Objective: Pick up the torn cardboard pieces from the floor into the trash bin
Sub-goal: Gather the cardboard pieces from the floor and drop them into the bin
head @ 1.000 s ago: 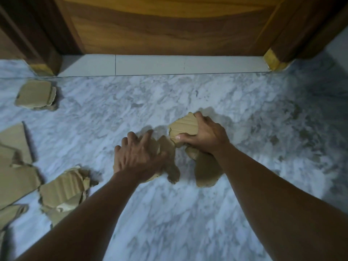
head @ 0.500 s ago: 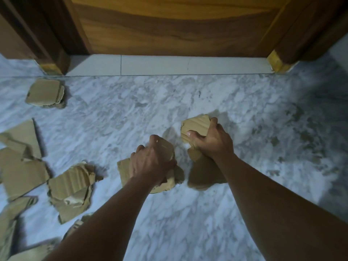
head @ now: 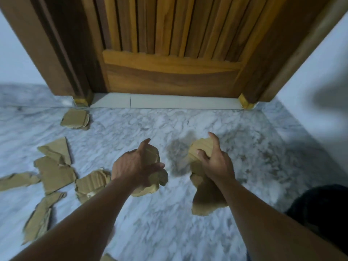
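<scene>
My left hand (head: pixel 134 165) grips a bunch of torn brown cardboard pieces (head: pixel 153 182), lifted off the marble floor. My right hand (head: pixel 216 162) holds another bunch of cardboard pieces (head: pixel 206 200) that hangs below the wrist. Several more torn pieces lie on the floor at the left: a group (head: pixel 54 166), a crumpled one (head: pixel 90 182), a long strip (head: pixel 40 217) and a lone piece (head: pixel 75 118) near the door frame. No trash bin is in view.
A wooden door (head: pixel 169 53) with its frame stands straight ahead behind a pale threshold (head: pixel 160 102). A white wall (head: pixel 310 91) closes the right side. A dark shape (head: pixel 323 213) sits at the lower right. Grey marble floor (head: pixel 169 232) lies underfoot.
Both hands have risen from the floor with their cardboard pieces. The view has tilted up, showing more of the door and the pieces at the left.
</scene>
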### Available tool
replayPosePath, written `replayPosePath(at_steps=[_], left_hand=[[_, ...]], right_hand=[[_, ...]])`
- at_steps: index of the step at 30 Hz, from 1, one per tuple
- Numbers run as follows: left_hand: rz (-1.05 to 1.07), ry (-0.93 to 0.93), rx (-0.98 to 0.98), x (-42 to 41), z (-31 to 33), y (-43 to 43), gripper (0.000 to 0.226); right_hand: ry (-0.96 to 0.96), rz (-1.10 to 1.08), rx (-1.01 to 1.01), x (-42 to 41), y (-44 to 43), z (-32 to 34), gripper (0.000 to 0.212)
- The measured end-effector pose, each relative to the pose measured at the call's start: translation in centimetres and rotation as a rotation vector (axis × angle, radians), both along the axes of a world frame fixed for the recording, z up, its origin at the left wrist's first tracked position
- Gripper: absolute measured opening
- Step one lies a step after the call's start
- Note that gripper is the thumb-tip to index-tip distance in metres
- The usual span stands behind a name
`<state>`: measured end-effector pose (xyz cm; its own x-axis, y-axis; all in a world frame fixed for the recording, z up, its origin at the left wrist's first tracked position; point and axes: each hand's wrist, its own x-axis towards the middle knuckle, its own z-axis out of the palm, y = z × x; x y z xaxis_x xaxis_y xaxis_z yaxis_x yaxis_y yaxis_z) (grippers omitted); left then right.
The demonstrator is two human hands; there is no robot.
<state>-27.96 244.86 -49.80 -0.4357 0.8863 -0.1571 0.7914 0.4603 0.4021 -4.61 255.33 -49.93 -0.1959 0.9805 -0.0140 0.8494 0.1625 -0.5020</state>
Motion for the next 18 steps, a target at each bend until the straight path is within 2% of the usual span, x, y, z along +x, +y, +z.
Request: replayPosePath(at_steps=[4,10,13,18], left_hand=[[-0.018,0.026,0.082,1.2,7.3,-1.6,0.095],[-0.066,0.015,0.233,7.1,18.5,-4.1,0.099],[-0.102,-0.06,0.324,12.4,22.3,-4.8,0.093],[-0.116,-0.206,0.321,22.3,25.0,-3.9,0.095]], right_hand=[[-0.054,-0.075,0.077,1.5,-1.9,8.7,0.065],[0.004,-0.165,0.327,7.1,-6.4,21.7,0.069],[-0.014,-0.227,0.409,11.6,-8.4,25.4,0.066],[-0.015,-0.385,0.381,21.5,-11.1,27.0,0.061]])
